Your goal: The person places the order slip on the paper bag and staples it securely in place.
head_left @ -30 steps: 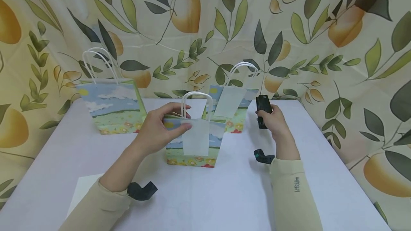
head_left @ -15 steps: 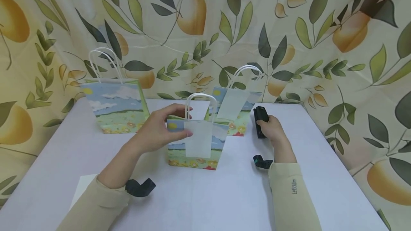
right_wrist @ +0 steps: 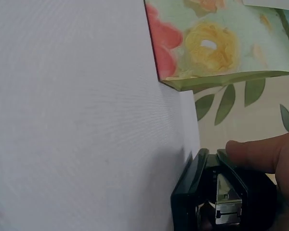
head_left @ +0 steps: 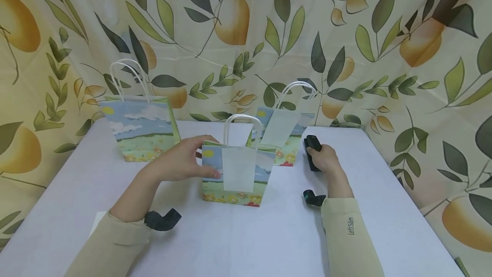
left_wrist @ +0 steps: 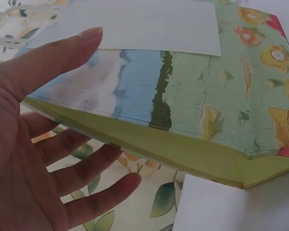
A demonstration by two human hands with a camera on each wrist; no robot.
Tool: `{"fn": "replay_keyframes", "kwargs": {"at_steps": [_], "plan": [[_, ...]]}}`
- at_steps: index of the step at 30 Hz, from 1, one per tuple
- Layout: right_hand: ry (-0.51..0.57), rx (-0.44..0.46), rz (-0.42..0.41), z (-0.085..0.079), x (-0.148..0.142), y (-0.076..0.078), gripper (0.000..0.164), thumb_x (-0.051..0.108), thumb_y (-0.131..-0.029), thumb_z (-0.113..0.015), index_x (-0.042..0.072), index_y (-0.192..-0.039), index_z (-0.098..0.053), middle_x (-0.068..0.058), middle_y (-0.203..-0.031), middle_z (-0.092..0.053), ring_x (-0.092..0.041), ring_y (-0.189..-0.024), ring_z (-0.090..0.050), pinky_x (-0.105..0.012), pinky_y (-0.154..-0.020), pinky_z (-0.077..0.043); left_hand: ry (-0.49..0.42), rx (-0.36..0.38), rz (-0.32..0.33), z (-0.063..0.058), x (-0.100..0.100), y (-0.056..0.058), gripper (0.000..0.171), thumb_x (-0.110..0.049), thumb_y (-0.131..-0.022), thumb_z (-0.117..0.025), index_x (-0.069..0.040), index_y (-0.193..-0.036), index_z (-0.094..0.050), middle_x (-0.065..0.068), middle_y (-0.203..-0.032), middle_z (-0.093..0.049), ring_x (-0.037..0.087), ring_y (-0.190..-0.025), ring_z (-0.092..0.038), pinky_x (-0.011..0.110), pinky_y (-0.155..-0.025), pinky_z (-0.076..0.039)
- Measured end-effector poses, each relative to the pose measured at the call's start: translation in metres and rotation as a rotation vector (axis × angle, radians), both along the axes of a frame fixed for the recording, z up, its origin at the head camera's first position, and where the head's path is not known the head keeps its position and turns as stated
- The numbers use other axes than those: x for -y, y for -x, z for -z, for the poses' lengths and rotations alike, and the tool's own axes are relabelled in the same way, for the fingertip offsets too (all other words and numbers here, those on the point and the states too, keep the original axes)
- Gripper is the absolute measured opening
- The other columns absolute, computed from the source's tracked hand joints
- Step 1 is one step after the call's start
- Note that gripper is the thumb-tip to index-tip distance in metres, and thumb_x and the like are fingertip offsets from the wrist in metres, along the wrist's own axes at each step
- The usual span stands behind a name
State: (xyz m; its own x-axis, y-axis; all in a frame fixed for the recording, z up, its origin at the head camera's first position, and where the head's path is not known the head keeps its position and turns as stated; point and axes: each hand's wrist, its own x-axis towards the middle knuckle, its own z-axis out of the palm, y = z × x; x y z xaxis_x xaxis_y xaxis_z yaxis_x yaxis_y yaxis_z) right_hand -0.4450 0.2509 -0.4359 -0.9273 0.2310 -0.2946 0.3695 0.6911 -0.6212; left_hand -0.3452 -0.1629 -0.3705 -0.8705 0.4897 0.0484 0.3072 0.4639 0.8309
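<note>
A small paper gift bag (head_left: 212, 187) with a landscape print and white handles stands at the table's middle. A white card (head_left: 239, 170) lies flat on its front face below the handle. My left hand (head_left: 177, 161) is at the bag's left side, thumb in front and fingers behind. In the left wrist view those fingers (left_wrist: 94, 168) are spread and loosely bent, apart from the bag's back. At the right, my right hand (head_left: 326, 159) grips a black stapler (head_left: 312, 143), whose metal parts show in the right wrist view.
A similar bag (head_left: 142, 123) stands at the back left. Another bag (head_left: 288, 146), with a slanted white card (head_left: 280, 127) on it, is at the back right. White paper (head_left: 97, 222) lies partly under the left sleeve. Behind the table (head_left: 276, 243) hangs a leaf-and-fruit patterned cloth (head_left: 215, 72).
My left hand has shifted left, its thumb sliding off the card and its fingers leaving the handle. My right hand has lowered the stapler toward me a little. The view has tilted slightly.
</note>
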Motion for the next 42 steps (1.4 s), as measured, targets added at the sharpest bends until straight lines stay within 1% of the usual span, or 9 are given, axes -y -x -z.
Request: {"fn": "replay_keyframes", "kwargs": {"at_steps": [8,14,18,21,25,30,35,38,42], "plan": [[-0.107,-0.025,-0.022,-0.002,-0.002,-0.008,0.068,0.039,-0.108,-0.047,-0.015,-0.149,-0.038,-0.039,-0.142,-0.045,-0.049,-0.128,-0.047,-0.059,-0.106,-0.045,0.064,0.024,0.014,-0.002,-0.003,-0.006,0.059,-0.030,-0.077,-0.093,-0.024,-0.127,-0.064,-0.012,-0.113,-0.075,0.013,-0.106,-0.068,0.043,-0.095,-0.056],[-0.036,-0.054,0.024,-0.011,-0.002,-0.010,0.078,0.042,-0.106,-0.052,-0.011,-0.157,-0.027,-0.040,-0.154,-0.032,-0.050,-0.140,-0.041,-0.060,-0.116,-0.040,0.124,0.017,0.004,-0.002,-0.007,-0.008,0.049,-0.028,-0.078,-0.092,-0.024,-0.121,-0.069,-0.013,-0.110,-0.076,0.009,-0.101,-0.070,0.038,-0.094,-0.056],[0.023,-0.182,0.131,-0.027,-0.001,-0.014,0.078,0.038,-0.105,-0.054,-0.004,-0.162,-0.021,-0.037,-0.158,-0.028,-0.051,-0.144,-0.038,-0.059,-0.118,-0.039,0.129,0.025,-0.022,0.000,-0.009,-0.008,0.044,-0.028,-0.080,-0.092,-0.024,-0.118,-0.070,-0.012,-0.106,-0.076,0.010,-0.096,-0.071,0.038,-0.089,-0.057],[0.088,-0.304,0.204,-0.043,0.002,-0.021,0.073,0.033,-0.104,-0.055,0.003,-0.163,-0.024,-0.031,-0.157,-0.032,-0.045,-0.142,-0.041,-0.054,-0.114,-0.043,0.127,0.023,-0.046,0.001,-0.008,-0.009,0.046,-0.030,-0.080,-0.091,-0.024,-0.119,-0.069,-0.010,-0.107,-0.076,0.011,-0.098,-0.071,0.037,-0.089,-0.057],[0.181,-0.403,0.235,-0.064,0.009,-0.034,0.065,0.028,-0.104,-0.055,0.008,-0.160,-0.030,-0.022,-0.155,-0.035,-0.035,-0.140,-0.043,-0.046,-0.111,-0.044,0.129,-0.003,-0.093,0.002,-0.005,-0.011,0.051,-0.034,-0.081,-0.090,-0.023,-0.125,-0.066,-0.006,-0.112,-0.075,0.017,-0.104,-0.069,0.037,-0.088,-0.056],[0.262,-0.446,0.206,-0.083,0.017,-0.054,0.059,0.023,-0.104,-0.055,0.010,-0.158,-0.033,-0.017,-0.157,-0.038,-0.030,-0.143,-0.042,-0.045,-0.115,-0.043,0.111,-0.017,-0.132,-0.001,-0.001,-0.015,0.064,-0.039,-0.081,-0.089,-0.023,-0.135,-0.058,-0.003,-0.122,-0.069,0.025,-0.122,-0.062,0.046,-0.097,-0.056],[0.283,-0.448,0.115,-0.088,0.027,-0.081,0.058,0.022,-0.106,-0.055,0.011,-0.159,-0.032,-0.015,-0.158,-0.040,-0.031,-0.142,-0.043,-0.048,-0.115,-0.044,0.071,-0.010,-0.165,0.004,0.002,-0.023,0.092,-0.048,-0.083,-0.086,-0.018,-0.156,-0.039,0.004,-0.151,-0.051,0.032,-0.143,-0.049,0.056,-0.112,-0.047],[0.287,-0.437,0.049,-0.087,0.032,-0.098,0.058,0.022,-0.107,-0.055,0.012,-0.160,-0.032,-0.016,-0.157,-0.041,-0.032,-0.142,-0.044,-0.050,-0.114,-0.045,0.041,0.001,-0.188,0.009,0.003,-0.032,0.098,-0.052,-0.085,-0.083,-0.018,-0.161,-0.030,0.008,-0.163,-0.037,0.035,-0.149,-0.042,0.058,-0.116,-0.043],[0.335,-0.388,-0.073,-0.086,0.038,-0.118,0.057,0.023,-0.108,-0.054,0.013,-0.160,-0.031,-0.017,-0.155,-0.041,-0.033,-0.140,-0.049,-0.052,-0.116,-0.044,0.028,0.027,-0.211,0.018,0.005,-0.051,0.097,-0.054,-0.092,-0.075,-0.019,-0.165,-0.021,0.011,-0.168,-0.028,0.041,-0.153,-0.033,0.065,-0.118,-0.035]]}}
